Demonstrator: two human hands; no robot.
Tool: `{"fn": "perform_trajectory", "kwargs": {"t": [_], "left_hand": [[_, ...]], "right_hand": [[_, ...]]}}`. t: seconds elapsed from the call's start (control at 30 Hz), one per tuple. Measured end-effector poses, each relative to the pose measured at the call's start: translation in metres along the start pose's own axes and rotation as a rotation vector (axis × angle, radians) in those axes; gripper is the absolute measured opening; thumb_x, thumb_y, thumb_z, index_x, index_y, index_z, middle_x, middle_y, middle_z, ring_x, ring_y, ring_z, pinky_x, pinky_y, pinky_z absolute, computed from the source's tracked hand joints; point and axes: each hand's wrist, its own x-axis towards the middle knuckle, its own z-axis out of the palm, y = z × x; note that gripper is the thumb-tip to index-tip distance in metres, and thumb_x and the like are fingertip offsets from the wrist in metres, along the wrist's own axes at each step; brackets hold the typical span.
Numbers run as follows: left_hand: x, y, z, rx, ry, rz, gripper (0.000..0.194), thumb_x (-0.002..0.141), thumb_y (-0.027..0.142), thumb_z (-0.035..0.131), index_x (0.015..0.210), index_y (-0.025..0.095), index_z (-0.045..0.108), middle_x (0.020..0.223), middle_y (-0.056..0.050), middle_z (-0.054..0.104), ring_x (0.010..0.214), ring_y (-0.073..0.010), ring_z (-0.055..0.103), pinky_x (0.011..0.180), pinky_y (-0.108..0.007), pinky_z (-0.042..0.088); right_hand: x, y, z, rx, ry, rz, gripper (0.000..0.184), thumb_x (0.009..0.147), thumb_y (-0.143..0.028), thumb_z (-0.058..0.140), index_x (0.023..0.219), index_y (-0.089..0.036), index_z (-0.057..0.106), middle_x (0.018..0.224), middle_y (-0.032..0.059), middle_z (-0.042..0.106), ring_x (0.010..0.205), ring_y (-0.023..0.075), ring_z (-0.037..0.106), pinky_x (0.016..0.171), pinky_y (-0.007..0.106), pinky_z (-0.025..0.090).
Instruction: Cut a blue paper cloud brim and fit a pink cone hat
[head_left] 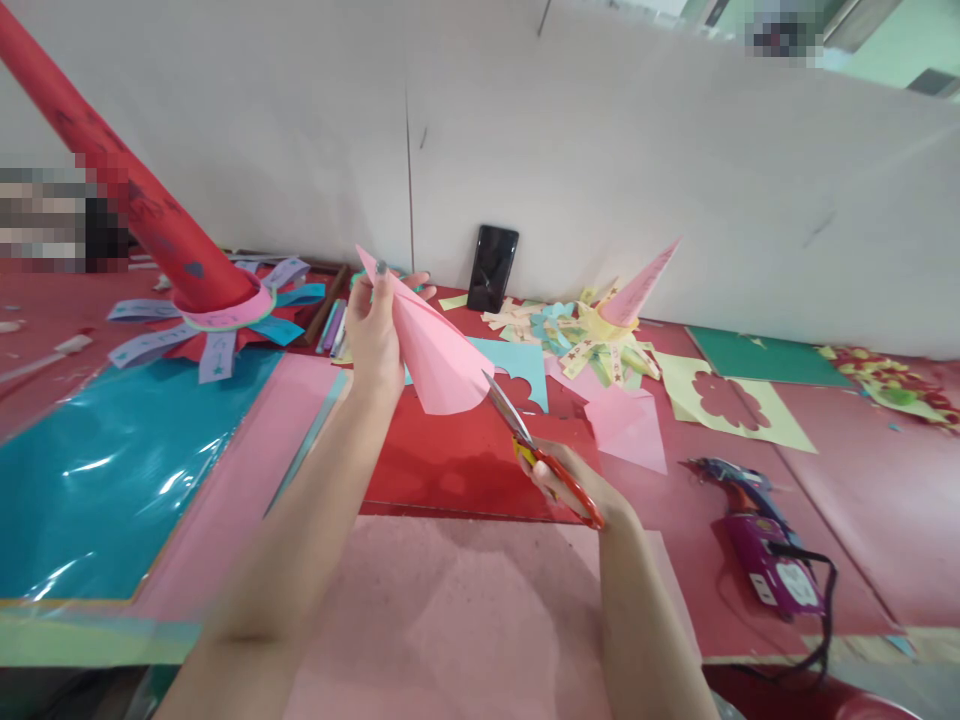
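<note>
My left hand (377,325) grips a pink paper cone (442,362) near its narrow tip, which points up and to the left. The cone's wide end faces down and right, toward my other hand. In my right hand (574,478) is a pair of scissors (559,470) with red and yellow handles. Its blade tips reach the cone's lower right rim; whether paper lies between the blades I cannot tell. Beneath them lies red paper (465,465), with a blue sheet (529,360) with a scalloped cutout behind it.
Left stands a tall red cone (150,220) with paper strips round its base. A black phone (493,268) leans on the wall. A small pink cone (641,285), a yellow sheet (780,420) with a flower cutout and a glue gun (739,480) beside a purple box (772,565) are right.
</note>
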Motion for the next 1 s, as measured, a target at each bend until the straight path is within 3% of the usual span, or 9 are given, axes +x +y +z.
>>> {"fn": "perform_trajectory", "kwargs": {"t": [0.5,0.73,1.0], "left_hand": [[-0.004,-0.005,0.0,-0.019,-0.052,-0.064,0.025,0.081,0.046,0.062,0.081,0.023,0.054,0.075,-0.001,0.07,0.083,-0.0218,0.071,0.066,-0.03,0.057],[-0.013,-0.002,0.005,-0.1,-0.166,-0.123,0.038,0.089,0.055,0.042,0.093,0.024,0.062,0.091,-0.005,0.071,0.091,-0.0227,0.068,0.072,-0.032,0.057],[-0.009,-0.002,0.002,-0.07,-0.168,-0.122,0.028,0.084,0.049,0.056,0.085,0.022,0.063,0.094,-0.005,0.072,0.087,-0.0211,0.068,0.063,-0.028,0.054]], "right_hand": [[0.001,0.007,0.002,0.14,0.044,0.009,0.058,0.071,-0.079,0.046,0.065,-0.022,0.035,0.049,-0.0077,0.03,0.042,0.0074,0.028,0.042,0.024,0.027],[0.0,0.007,0.002,0.122,0.074,0.039,0.059,0.071,-0.08,0.045,0.066,-0.021,0.036,0.049,-0.0075,0.032,0.039,0.0075,0.032,0.041,0.024,0.023],[-0.001,0.007,0.001,0.087,0.031,-0.057,0.058,0.075,-0.078,0.04,0.076,-0.02,0.042,0.065,-0.0033,0.037,0.052,0.0089,0.031,0.049,0.025,0.028]]}}
